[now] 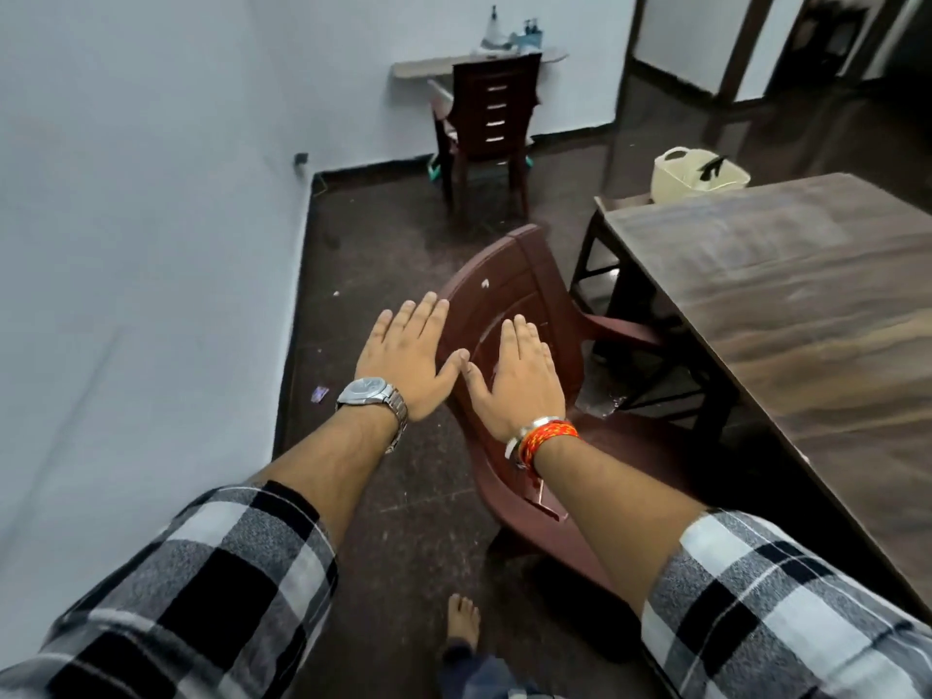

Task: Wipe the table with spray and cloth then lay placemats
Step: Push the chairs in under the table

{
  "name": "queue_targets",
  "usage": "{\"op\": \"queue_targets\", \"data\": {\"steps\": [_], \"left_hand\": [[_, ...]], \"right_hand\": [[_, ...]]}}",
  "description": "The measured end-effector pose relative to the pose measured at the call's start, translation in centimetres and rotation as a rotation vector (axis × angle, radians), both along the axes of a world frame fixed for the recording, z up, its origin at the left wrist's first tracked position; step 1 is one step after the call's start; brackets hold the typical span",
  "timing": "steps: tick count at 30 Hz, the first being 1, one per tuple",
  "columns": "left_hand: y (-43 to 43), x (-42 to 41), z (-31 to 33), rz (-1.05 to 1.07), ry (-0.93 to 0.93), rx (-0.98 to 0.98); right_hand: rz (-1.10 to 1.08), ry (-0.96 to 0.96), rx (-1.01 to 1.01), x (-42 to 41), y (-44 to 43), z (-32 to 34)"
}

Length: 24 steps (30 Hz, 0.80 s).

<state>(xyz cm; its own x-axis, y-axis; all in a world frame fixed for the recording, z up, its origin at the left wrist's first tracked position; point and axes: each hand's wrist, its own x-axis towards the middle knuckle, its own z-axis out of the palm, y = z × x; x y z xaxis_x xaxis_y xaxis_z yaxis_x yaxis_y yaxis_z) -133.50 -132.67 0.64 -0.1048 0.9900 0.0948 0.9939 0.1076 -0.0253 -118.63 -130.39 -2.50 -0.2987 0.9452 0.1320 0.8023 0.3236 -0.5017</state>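
A dark wooden table (787,305) fills the right side of the head view; its top is bare. No spray bottle, cloth or placemat shows near me. My left hand (406,358) and my right hand (519,378) are stretched out side by side, palms down, fingers flat and spread, thumbs almost touching. Both hover in front of a maroon plastic chair (509,285) that stands at the table's left side. Neither hand holds anything. A watch sits on my left wrist and a red thread band on my right.
A white wall (141,244) runs along the left. A dark wooden chair (486,123) stands before a wall shelf (433,67) with small items. A cream basket (696,176) sits beyond the table's far end. My bare foot (463,620) is on the dark floor.
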Motion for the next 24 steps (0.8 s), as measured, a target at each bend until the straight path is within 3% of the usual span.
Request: {"op": "queue_targets", "data": {"steps": [4,11,18,24], "left_hand": [[2.7,-1.3,0.3,-0.077,-0.017,0.005],[16.3,-9.5,-0.4,-0.339,0.009,-0.137],[26.2,-10.1,-3.6,-0.777,0.075,-0.208],[29.4,-9.8,-5.8,-1.135,0.162,-0.26]], "right_hand": [[-0.039,-0.011,-0.012,-1.5,2.4,-0.5],[-0.26,-0.005,-0.139,-9.6,10.7,-0.9],[-0.581,0.061,-0.23,-14.9,13.6,-2.9],[-0.915,0.057,-0.381,-19.8,13.8,-3.5]]}}
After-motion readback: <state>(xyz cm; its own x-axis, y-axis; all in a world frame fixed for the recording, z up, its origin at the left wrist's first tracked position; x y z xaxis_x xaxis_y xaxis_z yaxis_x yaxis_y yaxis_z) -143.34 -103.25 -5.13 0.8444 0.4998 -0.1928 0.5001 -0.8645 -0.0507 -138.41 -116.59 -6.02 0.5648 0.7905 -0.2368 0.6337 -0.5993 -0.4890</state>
